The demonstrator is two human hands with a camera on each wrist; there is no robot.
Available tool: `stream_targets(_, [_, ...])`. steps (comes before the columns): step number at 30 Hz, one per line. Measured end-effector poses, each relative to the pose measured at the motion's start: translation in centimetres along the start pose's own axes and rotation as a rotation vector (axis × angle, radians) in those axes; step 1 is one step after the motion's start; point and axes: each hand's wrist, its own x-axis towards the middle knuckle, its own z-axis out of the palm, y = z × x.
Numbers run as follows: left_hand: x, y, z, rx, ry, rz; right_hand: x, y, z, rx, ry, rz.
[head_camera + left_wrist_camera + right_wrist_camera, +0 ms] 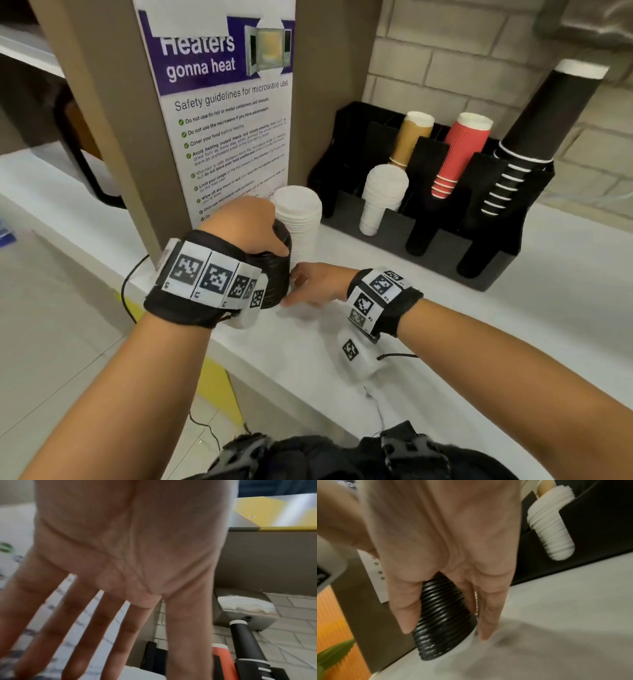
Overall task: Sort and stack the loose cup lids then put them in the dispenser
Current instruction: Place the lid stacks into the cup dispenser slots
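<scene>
While ribbed, black lid stack (441,616) between hands

A poster (226,113) on the pillar reads "Heaters gonna heat" in white on purple (the top line is partly cut off). Below stands "Safety guidelines for microwave use", then ticked rules such as "Cover your food before heating".

I see a white counter (513,342) running under a pale brick wall (462,61) at the far right. A brown pillar (102,102) carries a microwave safety poster (226,113). Grey floor (51,325) lies to the near left.
</scene>
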Motion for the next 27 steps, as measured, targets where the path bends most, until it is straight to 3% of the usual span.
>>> stream_targets(5, [-1.2, -0.9, 0.1, 0.017, -0.060, -0.027, 0.6, 0.2, 0.6, 0.315, -0.028, 0.021])
stream_targets(11, [-1.9, -0.7, 0.9, 0.042, -0.130, -0.039, 0.7, 0.8, 0.9, 0.332, -0.021, 0.093])
stream_targets(15, [-1.6, 0.1, 1.6, 0.098, -0.133, -0.022, 0.4, 1.1, 0.4, 0.193, 0.094, -0.018])
stream_targets(20, [-1.2, 0.3, 1.8, 0.070, -0.134, -0.003, 0.8, 0.7, 0.9, 0.292, 0.195, -0.143])
stream_targets(27, [-0.4, 1.4, 2.1, -0.020, -0.182, 0.130, -0.9, 2.9, -0.4, 0.364, 0.189, -0.229])
